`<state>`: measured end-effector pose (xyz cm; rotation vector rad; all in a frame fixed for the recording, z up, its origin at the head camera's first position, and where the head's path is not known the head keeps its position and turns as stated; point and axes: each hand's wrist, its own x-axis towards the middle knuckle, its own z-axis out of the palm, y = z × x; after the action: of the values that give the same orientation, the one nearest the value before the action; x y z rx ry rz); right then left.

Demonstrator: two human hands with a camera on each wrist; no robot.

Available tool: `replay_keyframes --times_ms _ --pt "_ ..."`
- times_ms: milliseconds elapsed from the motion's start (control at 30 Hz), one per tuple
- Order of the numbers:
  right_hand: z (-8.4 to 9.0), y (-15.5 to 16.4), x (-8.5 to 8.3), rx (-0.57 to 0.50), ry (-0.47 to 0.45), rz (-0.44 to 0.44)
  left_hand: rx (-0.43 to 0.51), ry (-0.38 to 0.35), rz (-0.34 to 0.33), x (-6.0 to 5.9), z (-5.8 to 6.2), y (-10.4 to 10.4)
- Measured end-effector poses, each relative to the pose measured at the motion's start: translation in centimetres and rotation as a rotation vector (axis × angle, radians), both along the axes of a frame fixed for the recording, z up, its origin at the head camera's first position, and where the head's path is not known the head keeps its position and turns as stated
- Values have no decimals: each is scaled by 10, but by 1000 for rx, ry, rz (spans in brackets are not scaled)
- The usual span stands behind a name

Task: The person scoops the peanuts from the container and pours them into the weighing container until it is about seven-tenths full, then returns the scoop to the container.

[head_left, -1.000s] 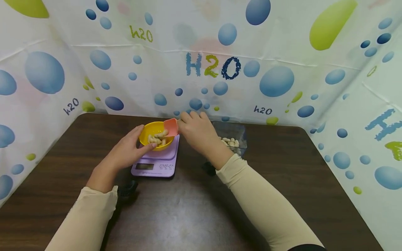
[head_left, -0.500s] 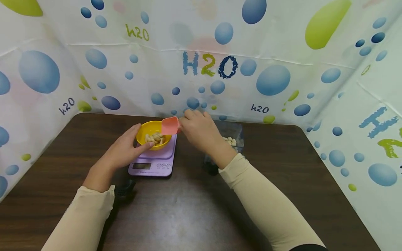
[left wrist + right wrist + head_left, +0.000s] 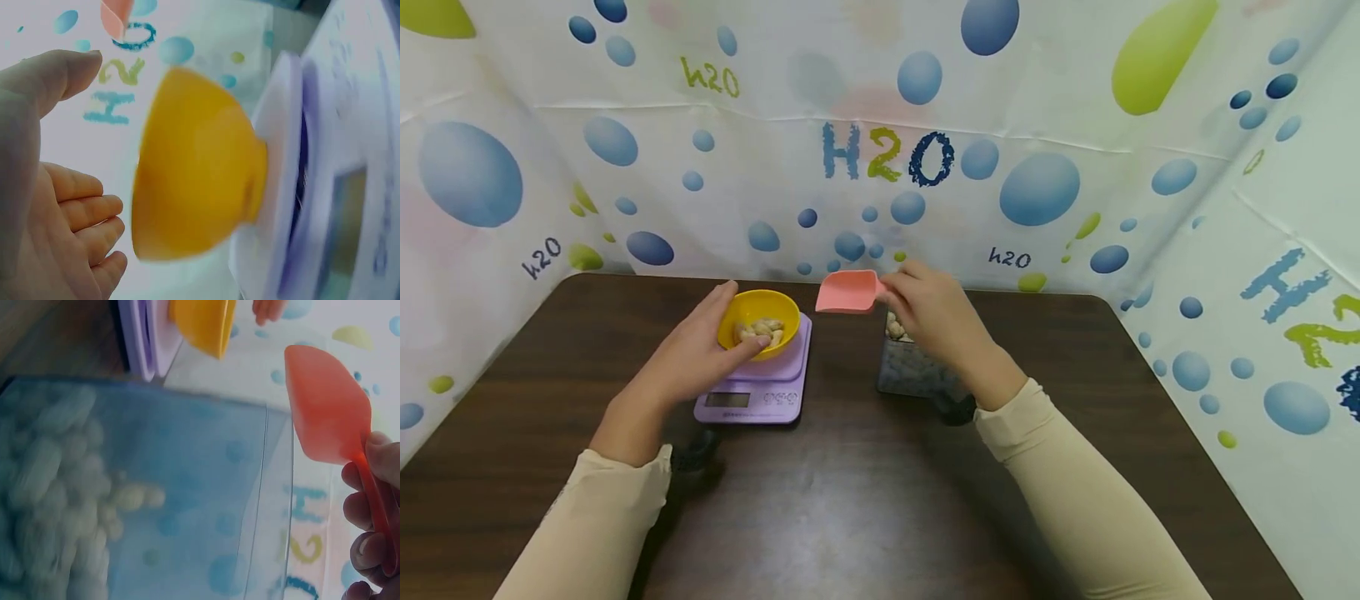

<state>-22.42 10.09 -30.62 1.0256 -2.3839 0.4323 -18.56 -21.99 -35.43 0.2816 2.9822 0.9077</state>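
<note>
Since a second ago the scoop [image 3: 847, 292] has left the bowl [image 3: 758, 310] and swung right; it now hangs in the air between the bowl and the tub [image 3: 910, 373], tilted with its mouth toward the bowl and, as far as the head view shows, empty. The right hand [image 3: 936, 315] pinches its thin handle between thumb and curled fingers. The left hand [image 3: 696, 357] has stayed put, cupped round the near left side of the bowl with fingers relaxed, thumb near the rim; the wrist view shows a sliver of gap between palm and bowl, so whether it truly touches I cannot tell.

The bowl sits on the platform of the scale [image 3: 752, 385] and holds a small heap of peanuts [image 3: 759, 330] in the shell. The tub, clear plastic, stands just right of the scale, well filled with more of them.

To do this step well, I judge the scoop should dip into the tub at a shallow angle and take a modest load. The steadying hand should stay light, since pressure on the bowl would falsify the reading on the display [image 3: 726, 399].

All rests on a dark wood-grain table [image 3: 850, 500]. A white curtain [image 3: 925, 125] printed with blue bubbles and "H2O" closes off three sides.
</note>
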Motion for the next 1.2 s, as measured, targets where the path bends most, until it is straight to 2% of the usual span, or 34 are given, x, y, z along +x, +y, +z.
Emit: replay_keyframes --times_ms 233,433,600,767,1000,1200 --pt "-3 30 1 -50 -14 -36 49 64 -70 -2 5 25" --pt "2 58 9 -72 -22 -60 67 61 -144 -7 12 57" --pt "6 81 10 -61 -11 -88 59 57 -210 -13 12 87" --pt "9 94 9 33 5 -109 63 43 -243 -23 7 112" --pt "19 99 8 203 53 -89 111 10 -292 -37 0 134" --pt "32 93 16 414 64 -207 143 -4 -299 -43 -5 146"
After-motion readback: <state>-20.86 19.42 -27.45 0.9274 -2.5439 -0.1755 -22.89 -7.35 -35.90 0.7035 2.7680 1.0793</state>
